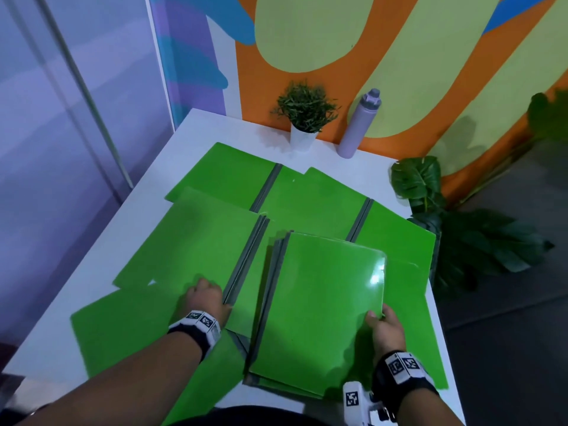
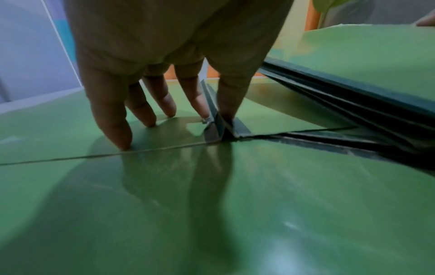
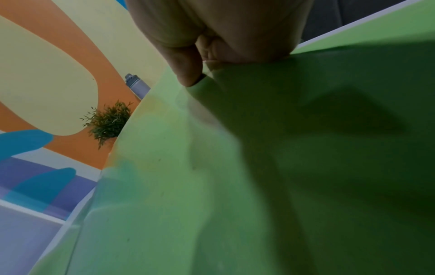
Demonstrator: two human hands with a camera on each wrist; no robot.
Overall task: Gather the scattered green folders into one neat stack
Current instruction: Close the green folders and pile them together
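Several green folders with grey spines lie spread and overlapping on a white table [image 1: 147, 204]. My right hand [image 1: 382, 324] grips the right edge of a stack of folders [image 1: 322, 302], thumb on top; the stack's spine side is lifted a little off the folders below. In the right wrist view the thumb [image 3: 188, 74] presses on the top cover [image 3: 212, 167]. My left hand [image 1: 204, 298] is at the near end of the left folder [image 1: 196, 241]. There its thumb and forefinger pinch the grey spine [image 2: 219, 128], and the other fingers [image 2: 117, 130] rest on the cover.
More folders lie behind [image 1: 227, 176] [image 1: 313, 198], to the right [image 1: 396, 238] and at the near left [image 1: 123, 327]. A small potted plant [image 1: 304, 115] and a lilac bottle [image 1: 358, 124] stand at the table's far edge. Large leaves [image 1: 430, 195] hang beside its right side.
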